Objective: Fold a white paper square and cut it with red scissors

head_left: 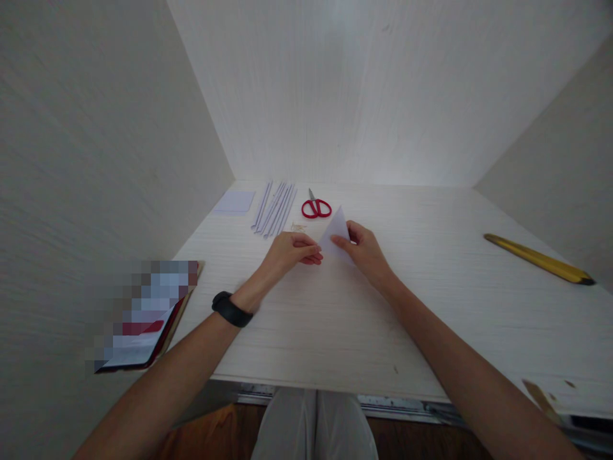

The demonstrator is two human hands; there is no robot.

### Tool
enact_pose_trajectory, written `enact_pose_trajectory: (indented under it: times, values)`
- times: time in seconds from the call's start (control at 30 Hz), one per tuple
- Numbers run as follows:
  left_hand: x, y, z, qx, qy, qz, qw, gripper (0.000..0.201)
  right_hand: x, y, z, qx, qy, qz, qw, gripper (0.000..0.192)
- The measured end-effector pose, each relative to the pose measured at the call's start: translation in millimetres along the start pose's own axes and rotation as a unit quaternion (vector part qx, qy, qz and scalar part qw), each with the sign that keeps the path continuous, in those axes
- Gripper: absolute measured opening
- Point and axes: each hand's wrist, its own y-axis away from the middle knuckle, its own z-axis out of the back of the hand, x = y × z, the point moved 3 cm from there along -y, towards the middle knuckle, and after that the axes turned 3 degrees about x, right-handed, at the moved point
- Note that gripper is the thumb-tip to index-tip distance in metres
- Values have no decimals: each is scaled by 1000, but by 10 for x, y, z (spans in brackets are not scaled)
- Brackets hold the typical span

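We see red scissors, paper strips and a square sheet at the desk's back, a yellow ruler far right.

surface: I see a pale wood-grain desk
center back: red scissors, paper strips, folded paper
upper left: white sheet
right: yellow ruler
lower left: tablet

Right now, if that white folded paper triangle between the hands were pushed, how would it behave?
The white folded paper triangle looks thin and probably very light, so it would likely slide easily on the smooth pale wooden table. It seems floppy; the right hand pins it flat, and the left hand rests at its edge.
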Motion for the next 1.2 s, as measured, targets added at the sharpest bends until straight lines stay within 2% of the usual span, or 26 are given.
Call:
enact_pose_trajectory:
  times: [0.47, 0.7, 0.93, 1.2]
  values:
    - [-139, 67, 86, -56, 14, -24, 998, 14, -22, -7, 32, 60, -59, -81, 993, 44]
    - [-158, 65, 96, -66, 28, -21, 997, 13, -39, -14, 69, 40, -107, -86, 990, 39]
    - [-145, 73, 104, -62, 36, -21, 997, 16, 3, -10, 85, 19, -105, -63, 992, 33]
    - [-148, 80, 127, -71, 48, -24, 996, 18, -12, 8, 92, 43, -106, -73, 991, 45]
